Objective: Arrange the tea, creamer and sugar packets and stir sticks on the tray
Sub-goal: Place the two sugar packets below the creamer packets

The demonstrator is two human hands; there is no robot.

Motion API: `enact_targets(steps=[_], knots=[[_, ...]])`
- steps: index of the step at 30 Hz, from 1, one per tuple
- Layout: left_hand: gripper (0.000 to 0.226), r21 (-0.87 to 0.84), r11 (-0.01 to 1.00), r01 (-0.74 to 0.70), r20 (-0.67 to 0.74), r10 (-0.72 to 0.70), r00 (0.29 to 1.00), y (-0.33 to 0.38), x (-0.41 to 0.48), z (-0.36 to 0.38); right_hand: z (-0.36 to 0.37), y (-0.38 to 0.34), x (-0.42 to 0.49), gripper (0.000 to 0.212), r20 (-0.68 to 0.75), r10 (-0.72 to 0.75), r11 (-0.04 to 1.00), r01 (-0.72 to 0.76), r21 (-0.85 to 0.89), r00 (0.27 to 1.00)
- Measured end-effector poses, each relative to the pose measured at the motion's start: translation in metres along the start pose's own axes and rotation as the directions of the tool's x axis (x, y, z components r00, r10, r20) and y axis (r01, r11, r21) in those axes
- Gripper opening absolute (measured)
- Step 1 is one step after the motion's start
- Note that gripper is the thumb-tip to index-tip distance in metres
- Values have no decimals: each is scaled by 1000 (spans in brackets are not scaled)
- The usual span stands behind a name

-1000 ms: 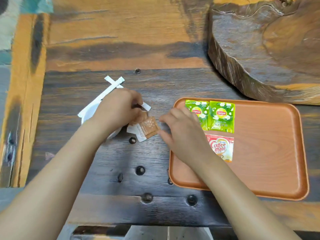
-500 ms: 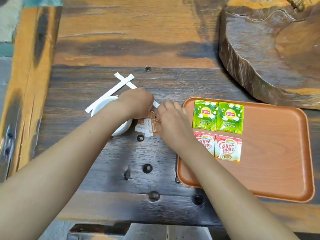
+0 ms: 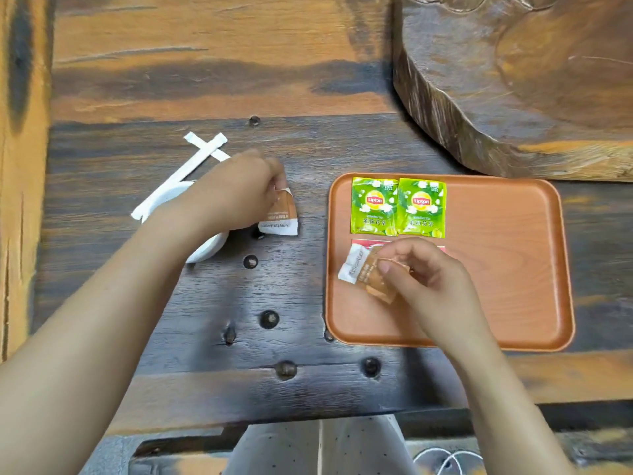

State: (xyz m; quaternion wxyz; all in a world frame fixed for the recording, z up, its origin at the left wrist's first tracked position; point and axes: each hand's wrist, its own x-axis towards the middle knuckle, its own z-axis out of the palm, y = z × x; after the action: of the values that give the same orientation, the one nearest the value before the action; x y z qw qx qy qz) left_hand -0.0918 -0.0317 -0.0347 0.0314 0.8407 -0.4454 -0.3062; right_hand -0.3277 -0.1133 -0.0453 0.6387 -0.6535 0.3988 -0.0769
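Observation:
An orange tray [image 3: 507, 269] lies at the right. Two green Lipton tea packets [image 3: 397, 205] sit side by side along its far left edge. Just below them, red creamer packets [image 3: 363, 242] are mostly hidden under my right hand [image 3: 431, 279], which pinches a brown sugar packet [image 3: 368, 274] over the tray's left part. My left hand [image 3: 236, 193] holds a second brown sugar packet [image 3: 284, 214] by its top corner, hanging above the table left of the tray. Two white wrapped stir sticks [image 3: 191, 162] lie crossed behind my left hand.
A small white dish [image 3: 202, 252] sits under my left forearm. A thick slab of raw wood [image 3: 520, 77] fills the far right corner behind the tray. The dark plank table [image 3: 274, 303] has several bolt holes near its front edge.
My right hand took one sugar packet and carried it right, over the tray's creamer packets. My left hand lifted the other sugar packet off the table.

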Motion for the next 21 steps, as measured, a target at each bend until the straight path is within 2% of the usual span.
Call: enact_targets(steps=[3,6,9,13,18,21], knots=[[14,-111,993,-26,-133,11,991,13,-13,1,-13,20,-21,21,49,69,996,-66,-62,996],[12,-265,964,-38,-202,-17,979,24,-26,7,-12,33,-31,17,83,21,977,-3,-213,996],[13,-447,894,-40,-194,-53,980,30,-33,20,-7,40,-33,14,79,-51,912,78,-403,996],[21,-623,782,-24,-151,-91,984,36,-39,38,-6,50,-39,19,100,-212,749,227,-622,972],[21,-716,697,-29,-161,-125,979,43,-44,44,-8,55,-57,21,48,-339,670,277,-689,939],[27,-748,663,-44,-156,-111,982,47,-43,46,-2,62,-62,18,101,-349,664,322,-675,932]])
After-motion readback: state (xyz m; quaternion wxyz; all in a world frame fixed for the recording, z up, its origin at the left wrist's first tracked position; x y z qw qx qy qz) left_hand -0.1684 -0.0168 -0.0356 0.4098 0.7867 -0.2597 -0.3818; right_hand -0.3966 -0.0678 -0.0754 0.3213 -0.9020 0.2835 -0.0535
